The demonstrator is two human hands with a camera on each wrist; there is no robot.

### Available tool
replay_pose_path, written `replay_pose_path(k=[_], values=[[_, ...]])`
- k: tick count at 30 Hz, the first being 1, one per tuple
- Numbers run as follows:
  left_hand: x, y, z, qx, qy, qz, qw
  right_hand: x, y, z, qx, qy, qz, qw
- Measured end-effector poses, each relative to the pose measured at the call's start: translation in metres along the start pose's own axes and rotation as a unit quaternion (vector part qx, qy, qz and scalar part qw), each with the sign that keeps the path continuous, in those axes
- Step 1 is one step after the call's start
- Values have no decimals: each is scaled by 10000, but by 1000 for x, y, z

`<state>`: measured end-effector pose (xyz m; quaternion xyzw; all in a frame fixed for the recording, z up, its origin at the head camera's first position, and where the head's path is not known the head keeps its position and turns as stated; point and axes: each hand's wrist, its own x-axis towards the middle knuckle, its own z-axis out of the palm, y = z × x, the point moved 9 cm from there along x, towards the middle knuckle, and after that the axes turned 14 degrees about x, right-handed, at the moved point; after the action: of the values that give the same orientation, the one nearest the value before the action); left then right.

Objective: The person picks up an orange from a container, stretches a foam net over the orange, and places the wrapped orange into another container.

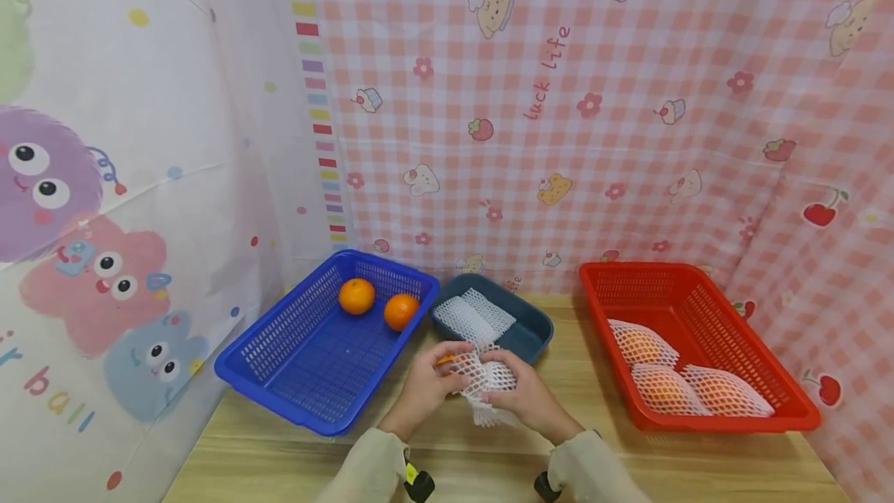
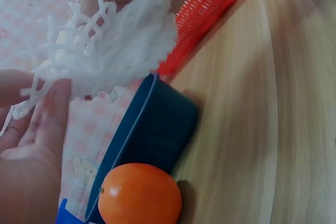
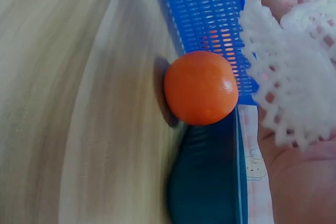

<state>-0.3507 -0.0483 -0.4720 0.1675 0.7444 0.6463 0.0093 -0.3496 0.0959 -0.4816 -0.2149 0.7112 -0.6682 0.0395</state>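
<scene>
A white foam net sleeve [image 1: 482, 379] is held up between both hands over the near part of the table. My left hand [image 1: 427, 383] pinches its left edge between thumb and fingers, as the left wrist view also shows. On the other side my right hand [image 1: 531, 394] grips the sleeve with thumb and fingers. No fruit can be made out inside the mesh. Just behind the hands, an orange [image 3: 201, 87] sits on the wood beside the teal tray [image 1: 538, 324]; in the head view the left fingers and the net mostly cover it.
More foam sleeves [image 1: 468, 320] lie in the teal tray. To the left, a blue basket [image 1: 279, 402] has two oranges [image 1: 357, 296] in it. A red basket [image 1: 726, 423] at the right contains several net-wrapped oranges [image 1: 667, 392]. Patterned cloth [image 1: 447, 130] hangs behind the table.
</scene>
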Motion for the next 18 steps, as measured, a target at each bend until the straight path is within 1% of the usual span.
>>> replay_pose_path(k=[2, 5, 7, 11, 14, 17, 18], values=[[-1, -1, -1, 164, 2, -20, 9999, 0, 3, -2, -183, 139, -25, 9997], [-1, -2, -4, 470, 80, 45, 9989, -2, 6, -4, -446, 284, -29, 9986], [0, -3, -8, 672, 211, 147, 9974, -2, 9, -5, -530, 361, 12, 9979], [3, -5, -17, 929, 578, 359, 9933, -4, 12, -8, -586, 444, 66, 9973], [5, -7, -22, 1309, 885, 524, 9860, -5, 14, -10, -526, 465, 72, 9975], [8, -12, -26, 1871, 1127, 584, 9741, -6, 17, -11, -477, 486, 91, 9976], [9, -15, -27, 2103, 1189, 605, 9685, -7, 17, -11, -450, 496, 112, 9977]])
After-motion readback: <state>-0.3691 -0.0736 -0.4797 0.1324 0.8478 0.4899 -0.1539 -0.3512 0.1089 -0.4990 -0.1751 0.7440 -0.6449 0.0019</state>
